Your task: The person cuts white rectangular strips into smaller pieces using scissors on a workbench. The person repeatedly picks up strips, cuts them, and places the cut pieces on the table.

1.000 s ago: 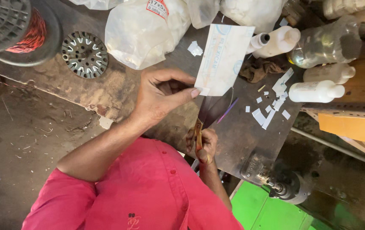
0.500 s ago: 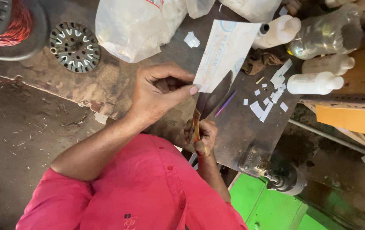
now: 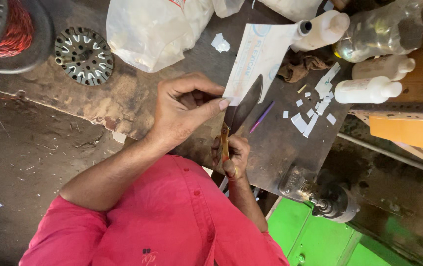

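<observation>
Thin white sheet point(image 3: 263, 56) between dark steel scissors point(image 3: 241, 108).

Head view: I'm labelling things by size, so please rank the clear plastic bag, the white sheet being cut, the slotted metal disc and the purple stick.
Largest to smallest, as they look:
1. clear plastic bag
2. white sheet
3. slotted metal disc
4. purple stick

Soft, even daylight fills a sharp frame. The crumpled clear plastic bag point(image 3: 147, 29) shows mild glare, and the dark worn metal workbench point(image 3: 280, 148) throws shadow beneath its edge.
</observation>
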